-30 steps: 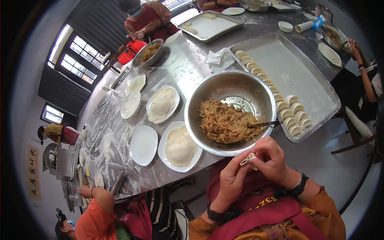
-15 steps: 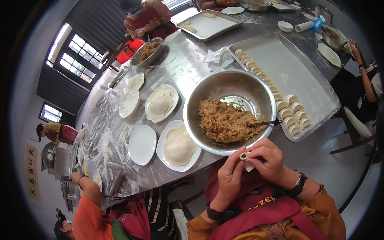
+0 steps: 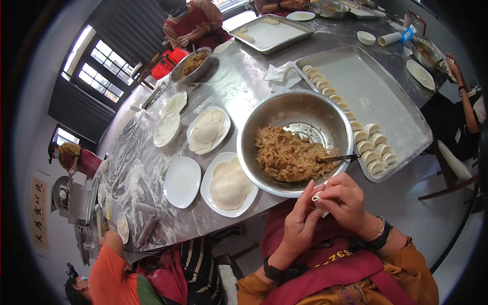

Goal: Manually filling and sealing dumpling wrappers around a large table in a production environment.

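Observation:
Just below the big steel bowl (image 3: 245, 145), both hands are at a small white dumpling (image 3: 317, 197) with a little open loop at its end. My right hand (image 3: 345, 202) pinches the folded wrapper between thumb and fingertips. From the other side, the thumb and straighter fingers of my left hand (image 3: 299, 223) close on it. My fingers hide most of the dumpling. Brown minced filling (image 3: 290, 152) fills the near part of the bowl, with a dark-handled utensil (image 3: 338, 158) stuck in it. Left of the bowl, a white plate holds stacked round wrappers (image 3: 229, 185).
Right of the bowl, a large metal tray (image 3: 378, 84) holds rows of finished dumplings (image 3: 376, 147). An oval white plate (image 3: 182, 183) and another plate of wrappers (image 3: 208, 129) stand on the floury steel table (image 3: 134, 180). A co-worker in an orange sleeve (image 3: 114, 269) is close on the left.
The dumpling's loop has narrowed between my fingers, and my left fingers have straightened. The co-worker on the left has shifted an arm. The whole view has moved slightly.

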Demonstrator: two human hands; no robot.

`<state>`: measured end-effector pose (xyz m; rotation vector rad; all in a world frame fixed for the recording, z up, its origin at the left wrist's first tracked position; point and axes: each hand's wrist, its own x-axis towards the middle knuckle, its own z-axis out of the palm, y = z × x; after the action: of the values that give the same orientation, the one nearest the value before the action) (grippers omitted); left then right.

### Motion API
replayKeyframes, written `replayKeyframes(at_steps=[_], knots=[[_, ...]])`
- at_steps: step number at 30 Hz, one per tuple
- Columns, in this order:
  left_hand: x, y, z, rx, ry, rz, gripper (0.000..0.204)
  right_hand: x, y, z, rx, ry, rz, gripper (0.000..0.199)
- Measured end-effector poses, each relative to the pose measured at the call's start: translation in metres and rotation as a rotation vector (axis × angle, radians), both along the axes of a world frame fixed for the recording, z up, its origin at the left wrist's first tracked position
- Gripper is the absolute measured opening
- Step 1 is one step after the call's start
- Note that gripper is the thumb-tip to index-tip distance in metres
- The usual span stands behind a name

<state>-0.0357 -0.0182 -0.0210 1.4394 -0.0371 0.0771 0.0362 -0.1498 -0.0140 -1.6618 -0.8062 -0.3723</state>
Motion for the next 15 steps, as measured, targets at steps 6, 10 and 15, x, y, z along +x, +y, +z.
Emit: replayKeyframes(at_steps=[6, 10, 15], knots=[[-0.003, 0.000, 0.002, 0.174, -0.084, 0.022, 0.052, -0.002, 0.002, 0.008, -0.030, -0.081, 0.009, 0.017], [-0.001, 0.008, -0.007, 0.161, -0.074, -0.021, 0.051, -0.002, -0.002, 0.013, -0.072, 0.059, 0.074, 0.021], [-0.002, 0.004, -0.009, -0.184, -0.057, -0.044, 0.065, 0.005, 0.001, 0.015, -0.113, 0.159, 0.165, 0.040]])
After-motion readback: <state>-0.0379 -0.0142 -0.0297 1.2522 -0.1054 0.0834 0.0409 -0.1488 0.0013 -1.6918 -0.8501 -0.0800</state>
